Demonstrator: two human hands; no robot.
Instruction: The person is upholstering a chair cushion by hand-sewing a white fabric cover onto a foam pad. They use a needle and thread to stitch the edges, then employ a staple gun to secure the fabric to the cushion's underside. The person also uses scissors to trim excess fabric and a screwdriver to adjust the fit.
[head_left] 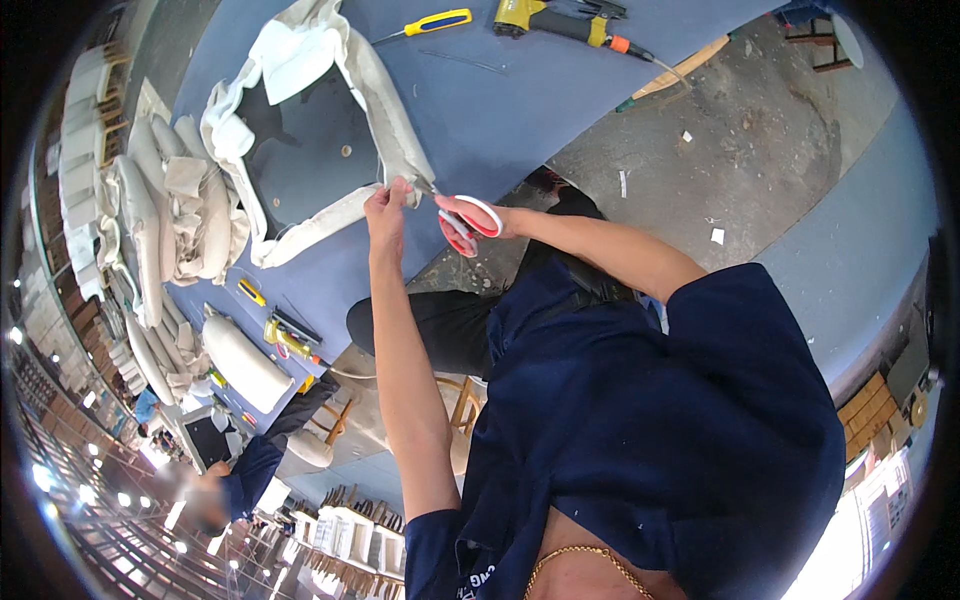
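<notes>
Pad point(390, 115), in the upper left of the frame, looks light: its cream rim point(320, 222) soft and crushable, its dark panel point(305, 150) likely stiffer. The folded rim seems best to pinch. Left hand point(387, 212) has fingertips clamped on its lower right corner; whether on cloth or thread is unclear. Right hand point(485, 222) curls round scissors point(462, 240), blade tips hard to make out.

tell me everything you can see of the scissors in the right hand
The scissors have red-and-white, plastic-looking looped handles and grey, metallic-looking blades. The right hand holds the handles; the blades point up-left, at a corner of the cream-covered piece, beside the left hand. Whether they touch it is unclear.
</notes>
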